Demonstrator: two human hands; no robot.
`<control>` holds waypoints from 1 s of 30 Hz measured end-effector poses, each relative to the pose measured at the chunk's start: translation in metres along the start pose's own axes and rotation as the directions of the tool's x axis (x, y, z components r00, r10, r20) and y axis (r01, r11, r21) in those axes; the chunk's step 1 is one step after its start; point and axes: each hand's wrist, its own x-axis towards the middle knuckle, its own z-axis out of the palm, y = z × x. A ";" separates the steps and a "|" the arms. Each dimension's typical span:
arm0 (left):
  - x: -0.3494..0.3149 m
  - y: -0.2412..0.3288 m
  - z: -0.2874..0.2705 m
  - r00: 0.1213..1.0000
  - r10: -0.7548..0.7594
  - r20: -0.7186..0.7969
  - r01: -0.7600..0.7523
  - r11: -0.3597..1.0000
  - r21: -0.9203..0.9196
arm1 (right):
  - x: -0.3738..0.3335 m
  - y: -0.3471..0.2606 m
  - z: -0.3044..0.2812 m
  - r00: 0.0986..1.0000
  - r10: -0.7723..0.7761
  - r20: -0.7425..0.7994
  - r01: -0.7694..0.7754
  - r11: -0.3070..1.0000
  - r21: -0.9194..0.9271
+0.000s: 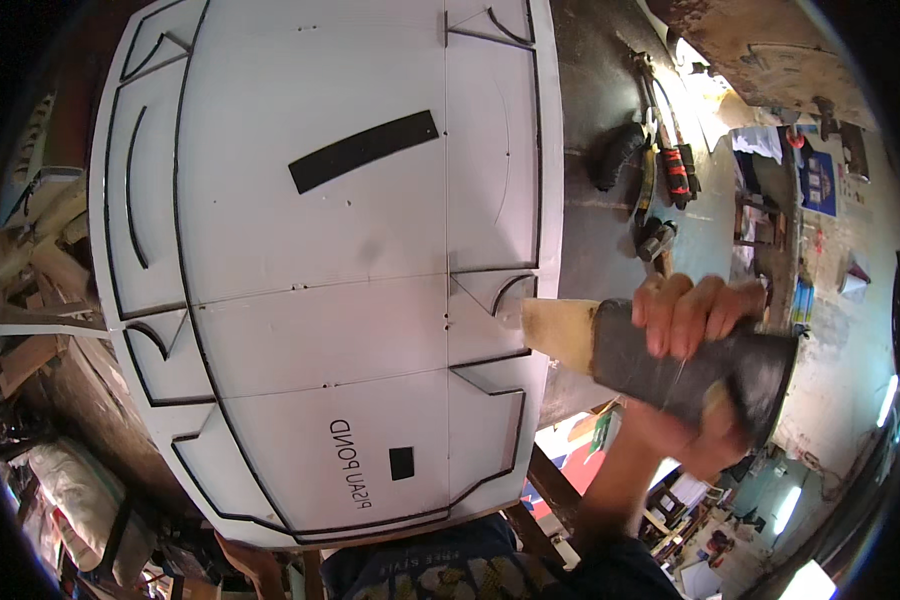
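Observation:
My right hand point(708, 430) is closed round a dark grey, tapering tool with a pale tan end point(562, 332). Its fingers curl over the upper side, and the thumb lies across the lower side. The tan end reaches over the right edge of a large white board point(310, 240); I cannot tell whether it touches, nor what kind of tool it is. Near that end, a black curved line point(513, 288) marks the board. What may be part of my left arm point(253, 568) shows below the board's lower left edge, with its fingers not discernible.
A black strip point(363, 151) and a small black rectangle point(401, 463) are on the board. Beyond its right edge, red-and-black-handled tools point(678, 175) and a hammer point(656, 240) lie on a dark surface point(600, 230). Wood scraps point(60, 270) and a pale sack point(80, 490) are at left.

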 end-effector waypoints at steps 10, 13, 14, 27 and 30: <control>0.017 -0.034 -0.024 0.983 0.148 0.105 -0.162 0.977 0.140 | 0.009 0.012 -0.219 0.857 0.148 -0.494 -0.515 0.177 -0.839; 0.022 -0.036 -0.024 0.968 0.200 0.151 -0.228 0.953 0.200 | -0.001 0.033 -0.248 0.907 0.086 -0.412 -0.397 -0.148 -0.906; 0.021 -0.035 -0.030 0.961 0.225 0.161 -0.258 0.939 0.228 | -0.008 0.046 -0.246 0.951 0.001 -0.310 -0.299 -0.263 -0.917; 0.034 -0.010 -0.048 0.913 0.286 0.291 -0.377 0.864 0.334 | -0.088 0.035 -0.189 0.910 0.180 -0.374 -0.384 0.019 -0.923; 0.029 -0.002 -0.026 0.939 0.229 0.258 -0.308 0.894 0.326 | -0.084 0.021 -0.182 0.937 0.191 -0.293 -0.297 -0.010 -0.955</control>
